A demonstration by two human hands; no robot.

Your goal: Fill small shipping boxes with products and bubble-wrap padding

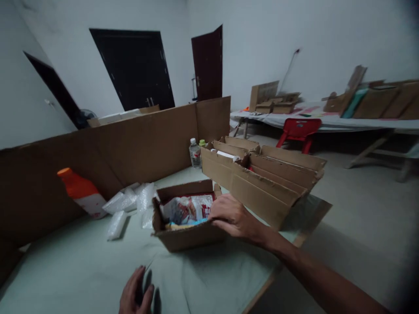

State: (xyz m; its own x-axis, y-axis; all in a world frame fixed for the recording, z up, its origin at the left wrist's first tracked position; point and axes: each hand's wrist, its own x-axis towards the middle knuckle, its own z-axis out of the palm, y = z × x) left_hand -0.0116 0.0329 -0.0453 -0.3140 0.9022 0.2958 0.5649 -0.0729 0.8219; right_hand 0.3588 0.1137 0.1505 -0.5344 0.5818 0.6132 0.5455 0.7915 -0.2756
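Fingers of the right hand [231, 218], in the head view, are bent in at three o'clock on the small box [193, 239], meeting its right end; whether they pinch the cardboard or something inside, I cannot tell; those of the left hand [135, 292], between seven and eight o'clock from the box, are loosely curled with the thumb well apart, and have hold of nothing.

The small box sits on the table [81, 261], its top open; a printed packet [193, 207] lies inside, with a blue and yellow thing [196, 223] along the near wall; so some filling is done, while the top is not closed; I judge the handling of this box under way rather than finished.

Outside it, bubble wrap [124, 200] lies towards ten o'clock, with a wrapped roll [116, 225] at nine; beyond them an orange bottle [80, 192] leans left; a clear bottle [195, 153] stands at twelve, beside the large box [258, 196], which spreads towards two o'clock, open and divided, with some things in it; the wrap and roll lie loose outside both boxes; how much more the small box needs, the view does not show.
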